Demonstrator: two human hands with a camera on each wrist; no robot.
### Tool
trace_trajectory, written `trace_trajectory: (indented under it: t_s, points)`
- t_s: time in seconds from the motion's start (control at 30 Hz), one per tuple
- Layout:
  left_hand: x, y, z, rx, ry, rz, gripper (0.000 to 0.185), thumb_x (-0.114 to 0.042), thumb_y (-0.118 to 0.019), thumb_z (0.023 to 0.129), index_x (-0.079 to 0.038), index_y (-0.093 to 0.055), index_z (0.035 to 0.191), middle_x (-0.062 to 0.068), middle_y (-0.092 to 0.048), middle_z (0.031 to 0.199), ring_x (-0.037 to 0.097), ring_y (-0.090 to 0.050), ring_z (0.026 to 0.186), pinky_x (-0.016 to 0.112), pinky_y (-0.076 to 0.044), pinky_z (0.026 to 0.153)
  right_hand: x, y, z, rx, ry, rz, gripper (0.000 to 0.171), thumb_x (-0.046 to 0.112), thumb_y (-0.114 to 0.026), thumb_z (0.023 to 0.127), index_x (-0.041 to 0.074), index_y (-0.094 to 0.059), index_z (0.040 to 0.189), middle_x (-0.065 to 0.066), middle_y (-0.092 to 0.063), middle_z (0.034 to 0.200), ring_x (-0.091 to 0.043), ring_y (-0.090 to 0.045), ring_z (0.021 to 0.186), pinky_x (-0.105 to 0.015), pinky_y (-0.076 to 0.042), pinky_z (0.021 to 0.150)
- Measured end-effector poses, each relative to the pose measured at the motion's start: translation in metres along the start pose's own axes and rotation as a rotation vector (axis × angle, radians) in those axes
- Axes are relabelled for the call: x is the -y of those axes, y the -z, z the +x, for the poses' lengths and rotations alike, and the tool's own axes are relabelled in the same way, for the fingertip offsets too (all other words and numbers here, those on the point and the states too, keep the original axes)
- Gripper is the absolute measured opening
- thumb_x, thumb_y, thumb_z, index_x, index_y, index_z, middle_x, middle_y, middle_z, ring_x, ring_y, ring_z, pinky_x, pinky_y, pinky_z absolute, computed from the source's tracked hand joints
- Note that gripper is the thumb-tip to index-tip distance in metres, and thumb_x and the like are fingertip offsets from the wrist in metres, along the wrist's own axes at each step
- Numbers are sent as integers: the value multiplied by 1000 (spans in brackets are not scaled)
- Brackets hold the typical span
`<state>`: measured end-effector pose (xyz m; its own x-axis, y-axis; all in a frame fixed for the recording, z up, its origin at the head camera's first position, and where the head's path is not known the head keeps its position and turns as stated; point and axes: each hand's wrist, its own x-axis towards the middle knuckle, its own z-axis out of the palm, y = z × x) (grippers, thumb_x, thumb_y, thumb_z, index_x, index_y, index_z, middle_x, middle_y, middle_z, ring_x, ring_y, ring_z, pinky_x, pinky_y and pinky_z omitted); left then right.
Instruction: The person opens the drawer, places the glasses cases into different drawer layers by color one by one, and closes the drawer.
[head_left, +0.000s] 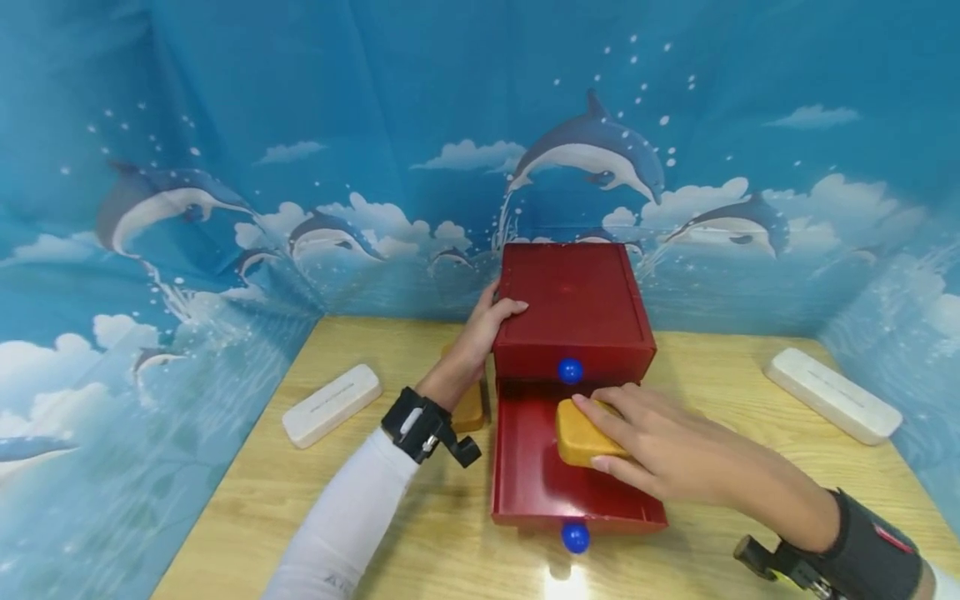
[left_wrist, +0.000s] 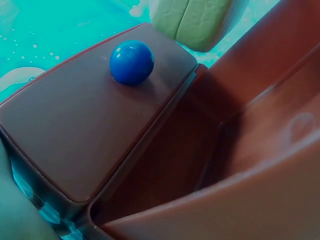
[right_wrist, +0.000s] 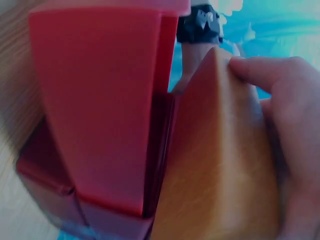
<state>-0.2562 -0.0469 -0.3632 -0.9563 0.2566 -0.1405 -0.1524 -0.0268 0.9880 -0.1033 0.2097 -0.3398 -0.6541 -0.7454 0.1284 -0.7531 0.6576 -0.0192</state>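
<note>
A red cabinet (head_left: 576, 308) with 2 drawers stands at the middle of the desk (head_left: 360, 508), against the rear backdrop. The upper drawer is shut; its blue knob (head_left: 570, 370) shows on the front. The lower drawer (head_left: 532, 483) is drawn fully out toward the person, with its own blue knob (head_left: 575, 537) at the near edge.

The left hand (head_left: 487, 329) rests on the cabinet's top left edge, thumb lying over the top and fingers curled down the side wall, gripping it.

The right hand (head_left: 660, 446) holds a yellow block (head_left: 581, 435), fingers curled over its top and right side, thumb beneath. The block sits over the open lower drawer, near the back right; whether it touches the drawer floor cannot be told. The right wrist view confirms fingers wrapped round the block just beside the cabinet front.

A second yellow-brown block (head_left: 470, 408) lies on the desk just left of the cabinet, partly hidden by the left wrist. 1 white bar (head_left: 332, 404) lies at the left of the desk, and 1 other white bar (head_left: 831, 393) at the right.
</note>
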Motion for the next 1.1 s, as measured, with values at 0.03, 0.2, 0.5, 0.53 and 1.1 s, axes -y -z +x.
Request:
trace_trajectory:
  t_s: [0.03,0.2,0.5,0.53,1.1]
  points:
    - [0,-1,0,-3,0,-3,83,-41,-61,96,-33,-17,166,9,-50,150,30,-59,127,50,-46,110,1,0,3,2,17,-10,67,49,-57,104,14,-42,159,-6,-58,137,-17,-56,115,-42,-56,94]
    - [3,-1,0,-5,-12,6,83,-41,-61,96,-33,-18,166,9,-51,151,31,-59,128,50,-45,111,9,-5,18,32,58,-14,69,44,-61,103,11,-40,160,-10,-57,141,-21,-56,119,-44,-56,95]
    - [1,-1,1,-3,-15,15,82,-42,-62,95,-34,-20,165,9,-51,150,31,-58,130,51,-45,112,21,-16,42,74,92,-1,69,53,-54,104,11,-42,159,-10,-56,143,-23,-57,124,-43,-57,100]
    - [1,-1,1,-5,-12,16,82,-42,-62,95,-34,-20,165,9,-51,150,31,-58,130,51,-45,111,21,-18,44,67,98,-5,70,53,-55,104,11,-42,158,-10,-57,143,-23,-57,124,-43,-57,99]
    - [0,0,0,-11,2,40,83,-43,-61,95,-35,-19,165,8,-52,150,31,-58,129,52,-44,111,13,-46,67,42,116,-56,73,46,-76,92,-1,-56,144,-15,-68,130,-28,-71,112,-38,-63,87]
